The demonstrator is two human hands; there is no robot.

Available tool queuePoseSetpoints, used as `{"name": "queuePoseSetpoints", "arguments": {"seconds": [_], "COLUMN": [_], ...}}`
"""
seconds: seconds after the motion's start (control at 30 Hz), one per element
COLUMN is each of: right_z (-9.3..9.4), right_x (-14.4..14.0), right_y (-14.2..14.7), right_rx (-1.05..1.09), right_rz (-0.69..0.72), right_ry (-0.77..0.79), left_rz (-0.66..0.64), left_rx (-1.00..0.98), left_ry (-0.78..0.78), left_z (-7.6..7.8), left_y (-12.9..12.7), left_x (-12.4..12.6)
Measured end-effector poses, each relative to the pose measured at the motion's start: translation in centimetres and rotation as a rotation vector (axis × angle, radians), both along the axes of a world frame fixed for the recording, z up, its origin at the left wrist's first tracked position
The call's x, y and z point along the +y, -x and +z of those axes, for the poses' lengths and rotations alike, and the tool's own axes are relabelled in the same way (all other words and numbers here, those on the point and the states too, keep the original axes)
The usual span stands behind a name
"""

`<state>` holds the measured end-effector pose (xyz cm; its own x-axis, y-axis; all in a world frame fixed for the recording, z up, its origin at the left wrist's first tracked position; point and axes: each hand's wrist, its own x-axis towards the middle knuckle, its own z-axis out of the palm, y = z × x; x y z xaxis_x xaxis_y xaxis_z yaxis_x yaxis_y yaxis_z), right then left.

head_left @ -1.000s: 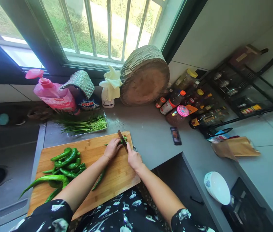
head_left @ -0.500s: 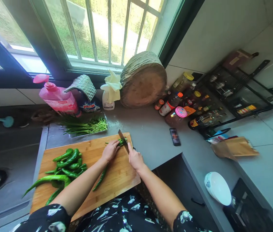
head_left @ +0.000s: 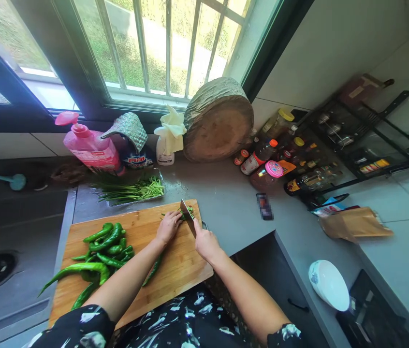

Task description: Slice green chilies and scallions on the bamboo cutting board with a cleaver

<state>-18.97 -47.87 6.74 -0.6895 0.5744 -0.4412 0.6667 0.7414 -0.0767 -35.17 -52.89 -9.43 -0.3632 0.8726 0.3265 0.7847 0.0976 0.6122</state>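
Observation:
My right hand [head_left: 206,244] is closed round the handle of a kitchen knife [head_left: 188,218], its blade angled toward the window. Just left of the blade, my left hand [head_left: 168,226] presses a green chili pepper down on the wooden cutting board [head_left: 181,258]; its fingers are bent and hide most of the pepper. Small cut green pieces [head_left: 191,211] lie on the blade's right side. Another long green pepper [head_left: 153,270] rests on the board, partly under my left forearm. A pile of whole green chili peppers [head_left: 108,246] covers the board's left part.
Beyond the board, a tray holds green stalks [head_left: 135,188]. Along the window stand a pink pump bottle [head_left: 94,150], a spray bottle [head_left: 165,151] and a round wooden block [head_left: 221,125]. A sink [head_left: 26,212] is at left, sauce bottles [head_left: 257,157] and a white bowl [head_left: 329,285] at right.
The whole view has shifted slightly, so everything sits a little further right. The knife stays beside my left fingers, its blade slightly more tilted. Both hands keep their hold.

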Motion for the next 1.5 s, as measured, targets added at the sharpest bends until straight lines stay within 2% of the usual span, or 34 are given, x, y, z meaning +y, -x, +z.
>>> {"name": "queuePoseSetpoints", "arguments": {"seconds": [0.2,0.4,0.6,0.83,1.1,1.4,1.5], "right_z": [-2.1,-3.7,-2.6,-0.2,-0.6,1.4,0.9], "right_x": [-0.1,-0.4,0.0,-0.9,-1.4,0.1,0.2], "right_y": [0.8,0.7,0.3,-0.3,0.3,2.0,2.2], "right_rx": [0.005,0.008,0.027,0.084,0.010,-0.091,-0.096], "right_rz": [-0.005,-0.035,-0.003,-0.001,0.007,0.033,0.026], "right_ry": [0.012,-0.012,-0.046,-0.069,-0.052,0.056,0.080], "left_rz": [-0.011,-0.027,-0.056,-0.009,-0.002,-0.032,-0.032], "left_rx": [-0.009,-0.002,0.052,0.033,0.042,-0.001,0.005], "left_ry": [0.008,0.055,0.060,0.054,0.070,0.111,0.104], "left_z": [0.2,1.7,2.7,1.8,1.1,1.6,1.5], "left_y": [0.0,0.0,0.3,-0.1,0.2,0.6,0.7], "left_x": [-0.1,-0.6,-1.9,-1.9,-1.4,-1.5,-1.5]}}
